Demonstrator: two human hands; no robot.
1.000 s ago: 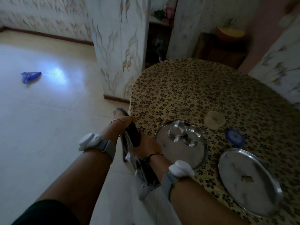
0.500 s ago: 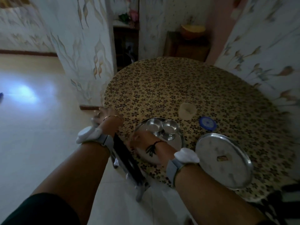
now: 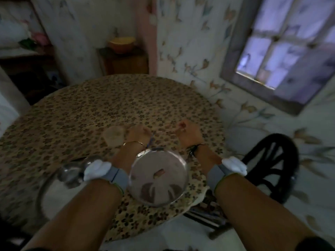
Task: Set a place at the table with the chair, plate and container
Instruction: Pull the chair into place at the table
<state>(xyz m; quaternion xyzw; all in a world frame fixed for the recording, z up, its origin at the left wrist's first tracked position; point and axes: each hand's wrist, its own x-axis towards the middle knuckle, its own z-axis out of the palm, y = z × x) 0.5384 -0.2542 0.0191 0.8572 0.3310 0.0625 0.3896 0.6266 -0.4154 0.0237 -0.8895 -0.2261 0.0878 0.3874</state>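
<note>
The frame is blurred by motion. A round steel plate [image 3: 159, 176] lies near the front edge of the table [image 3: 87, 109], between my forearms. Beyond it, my left hand [image 3: 138, 132] hovers with curled fingers right beside a translucent container [image 3: 114, 135]. A bit of the blue lid [image 3: 151, 140] shows under that hand, and the blur hides whether it is touched. My right hand [image 3: 188, 131] is a closed fist over the cloth with nothing seen in it. A black chair [image 3: 272, 165] stands at the table's right side.
A second steel plate [image 3: 47, 192] with two small steel bowls [image 3: 72, 173] sits at the front left. The wall and a window [image 3: 282, 51] close in on the right. A cabinet with a yellow bowl [image 3: 122, 43] stands behind the table.
Both hands have let go of the chair back on the left and moved over the table past the steel plate. The view has swung right, showing the window and another black chair.
</note>
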